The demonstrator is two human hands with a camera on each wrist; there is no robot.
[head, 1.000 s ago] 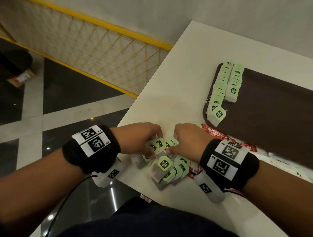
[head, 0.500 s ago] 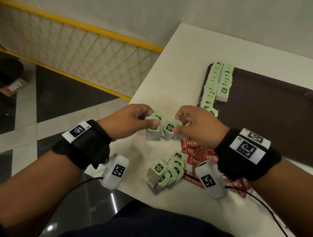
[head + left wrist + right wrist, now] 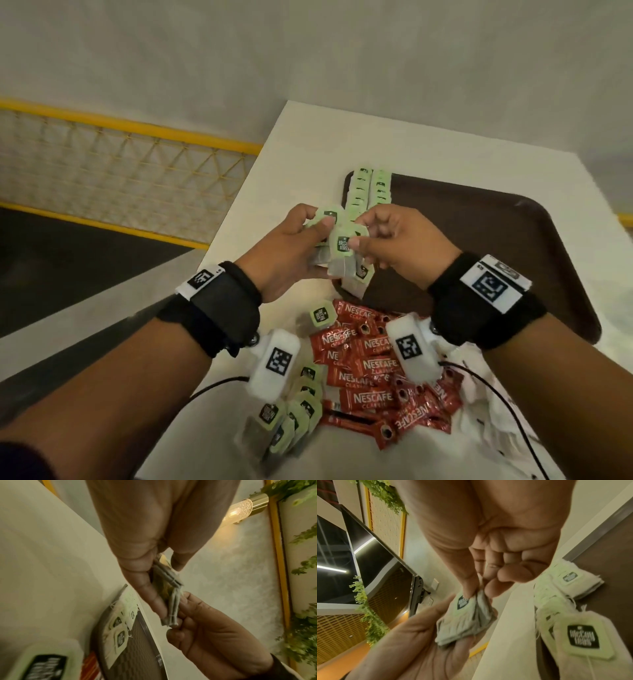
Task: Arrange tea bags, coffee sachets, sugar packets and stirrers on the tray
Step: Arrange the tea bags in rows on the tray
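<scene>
At centre frame of the head view, both hands hold a small stack of tea bags (image 3: 342,250) above the near left corner of the brown tray (image 3: 513,246). The left hand (image 3: 291,250) cups the stack from below and the side, thumb pressed on a green tag; the right hand (image 3: 400,246) pinches the top of the stack between thumb and forefinger. This two-handed hold appears intended to square the bags before they are laid down, probably to extend the rows of tea bags (image 3: 368,192) already lined along the tray's left edge at upper centre.

Lower in the frame, on the white table (image 3: 308,144), the red coffee sachets (image 3: 376,370) lie in a loose heap and more loose tea bags (image 3: 291,411) lie to their left, off the tray. White packets at lower right are too blurred to identify. No stirrers can be made out.

The left wrist view shows what the head view hides: the stack (image 3: 171,604) seen edge-on, several bags thick, clamped between fingers of both hands. The right wrist view shows the right thumb and forefinger nipping the bag tops (image 3: 471,609), with the left palm (image 3: 412,642) beneath, and the tray rows (image 3: 570,580) at right. Only the head view shows the unsorted items.
</scene>
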